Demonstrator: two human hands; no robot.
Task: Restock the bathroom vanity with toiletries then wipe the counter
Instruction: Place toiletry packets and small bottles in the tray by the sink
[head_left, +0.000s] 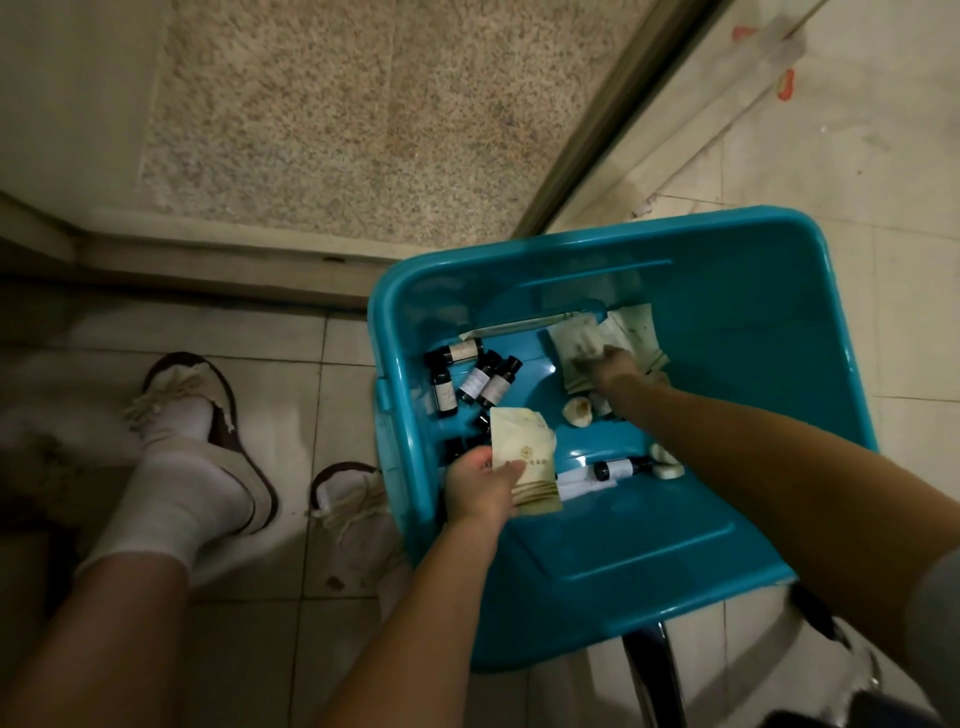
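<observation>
left hand (480, 491) pinches a cream sachet (524, 452) between thumb and curled fingers, low inside a teal plastic bin (597, 239), near its left wall. right hand (615, 366), blurred, reaches to the bin's far wall with fingers curled around a bundle of pale packets (631, 325). small dark bottles (480, 379) with pale labels lie scattered on the bin floor by the left wall; one more bottle (621, 467) lies near the right wall. around the bin the room is dim: pale floor tiles (322, 364), a speckled stone slab (337, 130) beyond, a metal door frame (597, 130) at right. feet in white socks and beige slippers (208, 395) stand left of the bin.
</observation>
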